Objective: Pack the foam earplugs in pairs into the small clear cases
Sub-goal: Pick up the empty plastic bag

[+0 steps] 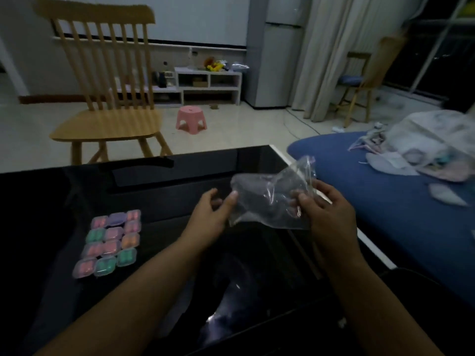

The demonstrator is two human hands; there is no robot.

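1. While nothing in view gives weight, the small clear cases (pixel 109 242) on the left of the black table (pixel 51 201) look light, stiff and smooth. They lie closed in a tight block, most touching a neighbour, with pink, green, orange and purple foam earplugs showing through the lids. My judgement is that any one of them is best taken by its two opposite side walls with thumb and finger, since the smooth lids would slip under a flat press and a nudge would shift the whole block.

2. Right of the cases, the left hand (pixel 209 214) is held above the table with the forearm reaching forward from the lower left. Its thumb tip touches the left edge of the clear plastic bag (pixel 270 199), and the fingers are loosely curled behind it; whether they truly pinch the film I cannot tell.

3. Between the hands the bag hangs crumpled and limp. It is thin, soft and slippery, and looks empty, though the light is poor.

4. Further right, the right hand (pixel 323 209) pinches the bag's right side between thumb and curled fingers, near its upper opening, wrist raised above the table's right edge.
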